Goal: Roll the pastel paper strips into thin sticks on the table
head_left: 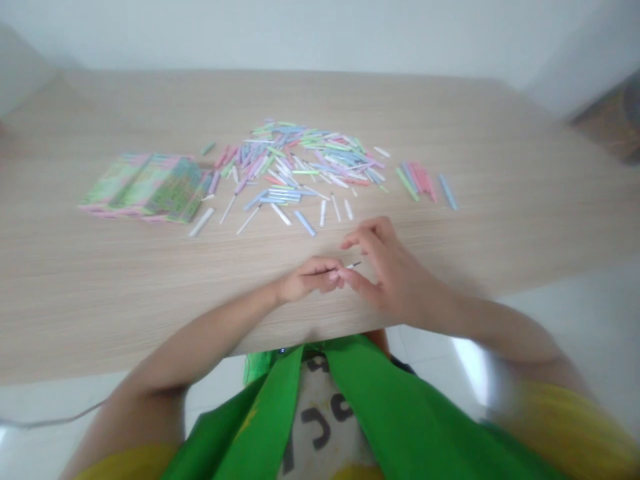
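Note:
My left hand is closed in a pinch close to the table's front edge. From its fingertips sticks a thin white pen piece with a dark tip, pointing right. Its other end is hidden by the fingers. My right hand arches over that tip with fingers and thumb apart. The right thumb reaches to the left fingertips; whether it presses on the piece I cannot tell. Beyond the hands lie loose pen parts: a blue tube, a white tube and a thin dark-tipped stick.
A wide heap of pastel pen parts covers the middle of the wooden table. Green and pink printed boxes stand on the left. Several pink tubes and a blue tube lie right of the heap.

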The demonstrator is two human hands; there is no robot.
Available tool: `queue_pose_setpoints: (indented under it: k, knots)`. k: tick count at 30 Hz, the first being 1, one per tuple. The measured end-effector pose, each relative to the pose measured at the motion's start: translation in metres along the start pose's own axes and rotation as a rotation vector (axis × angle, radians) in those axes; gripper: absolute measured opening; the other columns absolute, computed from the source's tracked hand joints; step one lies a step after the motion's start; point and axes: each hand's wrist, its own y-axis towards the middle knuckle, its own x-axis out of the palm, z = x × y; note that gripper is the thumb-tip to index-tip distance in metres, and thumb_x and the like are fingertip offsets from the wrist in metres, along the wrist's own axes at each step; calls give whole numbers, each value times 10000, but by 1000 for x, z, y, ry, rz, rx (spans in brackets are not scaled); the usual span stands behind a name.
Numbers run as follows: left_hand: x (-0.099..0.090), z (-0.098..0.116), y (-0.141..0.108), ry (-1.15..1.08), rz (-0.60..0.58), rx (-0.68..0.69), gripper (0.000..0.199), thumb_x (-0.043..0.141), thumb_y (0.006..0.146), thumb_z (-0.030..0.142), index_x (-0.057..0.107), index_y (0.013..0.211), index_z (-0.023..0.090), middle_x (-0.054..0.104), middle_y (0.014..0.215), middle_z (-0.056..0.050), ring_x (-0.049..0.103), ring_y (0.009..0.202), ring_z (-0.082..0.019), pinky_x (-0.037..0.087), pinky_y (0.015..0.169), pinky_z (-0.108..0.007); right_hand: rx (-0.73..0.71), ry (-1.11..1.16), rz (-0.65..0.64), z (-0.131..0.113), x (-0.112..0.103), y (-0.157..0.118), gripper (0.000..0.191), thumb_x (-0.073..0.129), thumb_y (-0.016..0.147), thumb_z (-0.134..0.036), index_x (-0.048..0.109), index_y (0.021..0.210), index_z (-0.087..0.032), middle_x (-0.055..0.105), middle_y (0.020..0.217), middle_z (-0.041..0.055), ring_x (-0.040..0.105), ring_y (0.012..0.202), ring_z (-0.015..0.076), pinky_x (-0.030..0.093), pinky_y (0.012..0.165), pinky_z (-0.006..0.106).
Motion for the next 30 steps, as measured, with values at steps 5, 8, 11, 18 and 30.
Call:
queue_pose_setpoints:
  k: [5,8,11,18,30]
  knots:
    - [5,-4,3,-174,-10,-16,403,620,933,507,646,900,106,505,592,17,442,542,-90,323,550,-237,267,415,-120,34,-12,-7,237,569,930,-345,601,1102,-185,651,841,33,611,743,163,492,675,289]
    - [9,-5,3,-162,-96,-55,438,622,928,529,674,939,95,534,626,1,471,571,-99,358,576,-241,352,603,-92,45,1,-13,239,656,869,-385,640,990,-179,668,812,31,624,743,161,490,662,279]
    - [13,-2,2,-124,-162,-92,443,606,940,530,685,962,95,558,648,-10,486,590,-102,370,594,-242,390,701,-39,44,17,-20,250,693,849,-408,682,929,-172,686,803,35,630,745,155,492,661,275]
    - [13,4,0,-133,-130,-75,440,600,945,527,706,987,102,567,661,-15,527,636,-121,414,661,-264,357,811,19,19,32,-30,279,709,879,-461,748,902,-186,704,719,20,662,689,145,513,626,262]
    - [-9,6,5,-323,-76,-74,474,633,899,563,628,716,126,509,452,-9,504,417,-146,378,479,-282,353,760,257,43,61,23,320,809,743,-456,663,662,-182,754,807,31,644,731,142,507,679,273]
